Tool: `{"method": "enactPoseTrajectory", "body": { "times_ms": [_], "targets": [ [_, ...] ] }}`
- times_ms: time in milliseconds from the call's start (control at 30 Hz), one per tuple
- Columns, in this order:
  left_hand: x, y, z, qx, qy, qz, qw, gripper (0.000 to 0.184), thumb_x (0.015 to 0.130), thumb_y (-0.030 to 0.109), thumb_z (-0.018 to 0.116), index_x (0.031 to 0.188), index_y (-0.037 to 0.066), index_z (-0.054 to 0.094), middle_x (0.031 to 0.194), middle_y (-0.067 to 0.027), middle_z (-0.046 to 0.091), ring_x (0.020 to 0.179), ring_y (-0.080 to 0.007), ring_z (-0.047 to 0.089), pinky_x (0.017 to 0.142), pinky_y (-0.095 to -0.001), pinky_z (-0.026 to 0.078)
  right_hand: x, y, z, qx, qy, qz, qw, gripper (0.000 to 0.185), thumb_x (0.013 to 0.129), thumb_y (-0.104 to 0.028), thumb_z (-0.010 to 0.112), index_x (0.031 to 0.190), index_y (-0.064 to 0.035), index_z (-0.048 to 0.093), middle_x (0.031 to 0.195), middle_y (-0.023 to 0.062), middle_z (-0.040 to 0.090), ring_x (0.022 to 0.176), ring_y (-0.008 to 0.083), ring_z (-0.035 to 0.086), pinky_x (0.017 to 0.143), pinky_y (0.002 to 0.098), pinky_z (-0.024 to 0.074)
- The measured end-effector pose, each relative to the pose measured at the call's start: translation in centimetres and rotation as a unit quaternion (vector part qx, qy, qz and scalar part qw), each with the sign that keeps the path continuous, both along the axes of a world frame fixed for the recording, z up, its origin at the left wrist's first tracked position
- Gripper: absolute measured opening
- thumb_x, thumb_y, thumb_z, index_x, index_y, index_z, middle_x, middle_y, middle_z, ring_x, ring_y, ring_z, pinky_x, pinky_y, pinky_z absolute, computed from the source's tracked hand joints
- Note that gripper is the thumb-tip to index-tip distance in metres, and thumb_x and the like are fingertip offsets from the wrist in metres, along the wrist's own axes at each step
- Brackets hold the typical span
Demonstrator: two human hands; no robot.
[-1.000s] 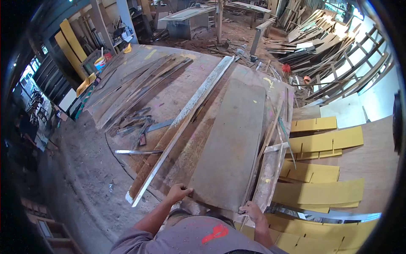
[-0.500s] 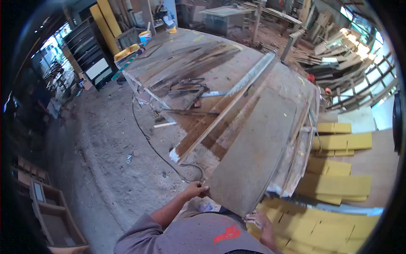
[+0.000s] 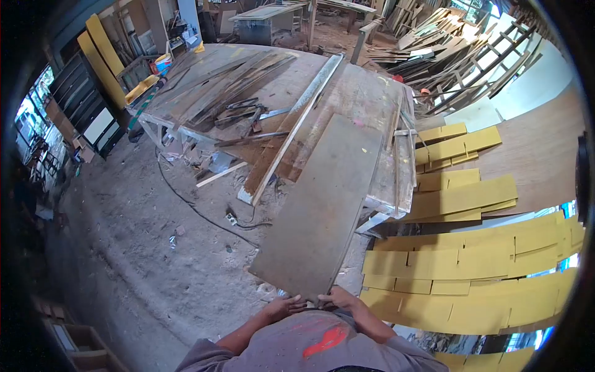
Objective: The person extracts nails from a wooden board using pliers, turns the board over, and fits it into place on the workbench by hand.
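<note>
A long grey-brown wooden panel (image 3: 322,198) slopes from the worktable toward my body, its near end overhanging the table's edge. My left hand (image 3: 285,306) is at the left part of the near end, its fingers closed against the edge. Close beside it, my right hand (image 3: 339,299) grips the same end near the right corner. The undersides of the fingers are hidden. Left of the panel, a long wooden beam (image 3: 291,136) with a whitish end lies across the worktable (image 3: 356,93).
Thin wood strips (image 3: 242,80) and a dark clamp-like tool (image 3: 245,111) lie on the table. A black cable (image 3: 186,199) runs over the dusty floor at left. Yellow boards (image 3: 465,248) lie in rows on the right. Scrap timber (image 3: 427,46) is piled at the back right.
My view has swung right, so the table appears farther left. The panel has shifted toward me relative to the table. My hands have come closer together at its near end.
</note>
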State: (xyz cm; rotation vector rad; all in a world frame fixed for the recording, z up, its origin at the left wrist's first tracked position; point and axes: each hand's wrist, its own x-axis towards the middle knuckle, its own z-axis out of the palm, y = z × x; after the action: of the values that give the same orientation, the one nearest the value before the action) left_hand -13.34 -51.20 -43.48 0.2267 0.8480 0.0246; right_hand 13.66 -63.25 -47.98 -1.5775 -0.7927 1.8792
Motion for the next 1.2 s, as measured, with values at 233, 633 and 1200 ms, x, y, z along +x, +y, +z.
{"method": "enactPoseTrajectory", "body": {
  "times_ms": [233,633,1200],
  "targets": [
    [-3.6,-3.9,1.2,0.230,0.131,0.078,0.961,0.036,0.099,0.031,0.074,0.119,0.002,0.065,0.102,-0.0070,0.068,0.086,-0.0199,0.065,0.076,-0.0375,0.056,-4.2,0.0,-5.4,0.072,-0.120,-0.062,0.988,0.040,0.102,-0.027,0.070,0.129,0.0019,0.067,0.097,0.0108,0.077,0.086,0.0187,0.073,0.079,0.0346,0.0593],
    [-16.6,-16.0,-1.1,0.224,0.290,0.160,0.917,0.035,0.097,0.033,0.077,0.111,0.001,0.074,0.093,-0.0047,0.073,0.084,-0.0144,0.066,0.075,-0.0322,0.051,-2.1,9.5,1.7,0.187,-0.399,-0.285,0.851,0.083,0.095,-0.026,0.073,0.158,0.0084,0.031,0.106,0.0256,0.072,0.096,0.0300,0.071,0.085,0.0393,0.0547],
    [-10.0,-7.2,-2.9,0.175,0.236,0.230,0.928,0.034,0.101,0.025,0.072,0.116,-0.005,0.064,0.104,-0.0142,0.068,0.086,-0.0269,0.071,0.075,-0.0404,0.064,4.2,23.1,2.5,0.146,-0.504,-0.216,0.823,0.088,0.092,-0.033,0.075,0.154,0.0138,0.034,0.138,0.0353,0.058,0.130,0.0475,0.056,0.113,0.0481,0.0426]
  ]
}}
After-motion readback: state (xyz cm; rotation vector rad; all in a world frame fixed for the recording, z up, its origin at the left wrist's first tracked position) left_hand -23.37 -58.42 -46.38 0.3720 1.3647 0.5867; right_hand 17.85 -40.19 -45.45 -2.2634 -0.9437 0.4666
